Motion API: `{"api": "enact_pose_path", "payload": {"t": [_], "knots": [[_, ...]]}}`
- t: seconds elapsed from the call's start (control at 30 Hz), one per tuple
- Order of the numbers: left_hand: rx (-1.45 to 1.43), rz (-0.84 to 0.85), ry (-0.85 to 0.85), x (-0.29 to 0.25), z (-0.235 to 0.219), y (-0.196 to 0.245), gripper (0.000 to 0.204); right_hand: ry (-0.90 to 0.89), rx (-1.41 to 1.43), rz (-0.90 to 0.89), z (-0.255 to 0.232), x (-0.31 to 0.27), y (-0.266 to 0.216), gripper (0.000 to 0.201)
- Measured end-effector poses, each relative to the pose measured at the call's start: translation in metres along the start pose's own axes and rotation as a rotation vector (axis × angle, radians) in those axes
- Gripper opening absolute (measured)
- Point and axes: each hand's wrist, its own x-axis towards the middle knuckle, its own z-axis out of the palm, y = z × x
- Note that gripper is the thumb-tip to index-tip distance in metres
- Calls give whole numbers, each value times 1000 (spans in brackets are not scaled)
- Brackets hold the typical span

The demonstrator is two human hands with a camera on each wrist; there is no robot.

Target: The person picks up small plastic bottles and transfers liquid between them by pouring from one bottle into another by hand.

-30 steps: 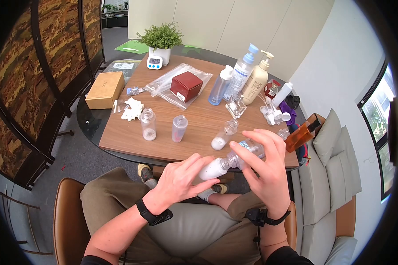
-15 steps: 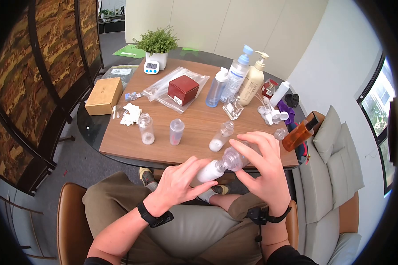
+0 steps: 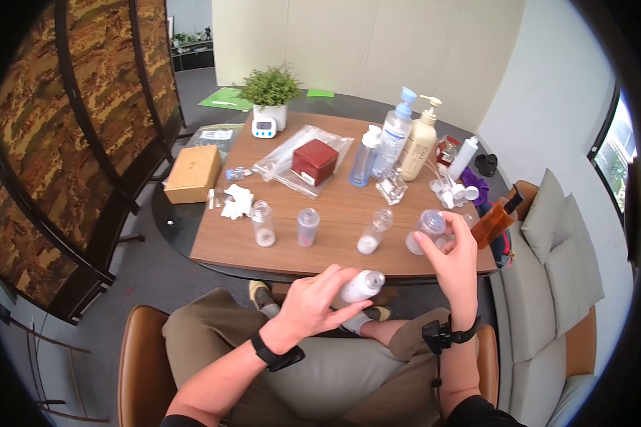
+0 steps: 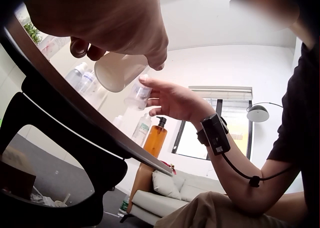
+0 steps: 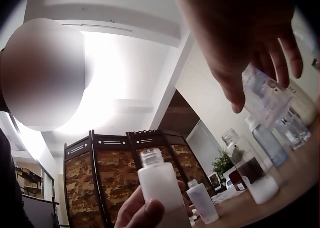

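My left hand (image 3: 312, 302) grips a small open-necked bottle (image 3: 362, 286) with white contents, tilted in front of the table's near edge. In the right wrist view this bottle (image 5: 162, 188) shows its bare threaded neck. My right hand (image 3: 454, 256) holds a clear bottle (image 3: 427, 231) between thumb and fingers over the table's right part. Left of it on the table stand a clear bottle with white stuff at its bottom (image 3: 372, 235), a frosted bottle (image 3: 307, 228) and another clear bottle (image 3: 263, 226), also with a little white at the bottom.
Behind stand a blue bottle (image 3: 364, 160), pump bottles (image 3: 418, 149) and a glass perfume bottle (image 3: 391, 188). A red box (image 3: 315, 162) rests on a plastic bag, near a timer (image 3: 264, 128) and crumpled tissue (image 3: 237, 201). An amber bottle (image 3: 493, 224) stands at the right edge.
The two held bottles were mouth to mouth and are now apart. The right hand has moved its bottle up and right over the table; the left hand still holds the white-filled bottle.
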Motion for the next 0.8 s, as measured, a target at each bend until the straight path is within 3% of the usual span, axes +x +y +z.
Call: {"api": "enact_pose_path", "payload": {"t": [0.13, 0.2, 0.4, 0.67, 0.73, 0.8], "knots": [[35, 2, -8, -1, 0, 1, 55, -24, -163, -79, 16, -1, 35, 45], [16, 24, 9, 1, -2, 4, 55, -81, -172, 17, 19, 0, 35, 46], [-10, 46, 14, 0, -2, 6, 55, -133, -131, 88, 29, 0, 60, 43], [-53, 132, 102, 1, 2, 11, 56, -141, -92, -2, 35, 7, 99, 47], [-105, 150, 112, 1, 6, 11, 54, -153, -97, -3, 33, 2, 108, 56], [-156, 171, 117, 5, 4, 20, 52, -74, -32, 89, 33, -1, 132, 80]]}}
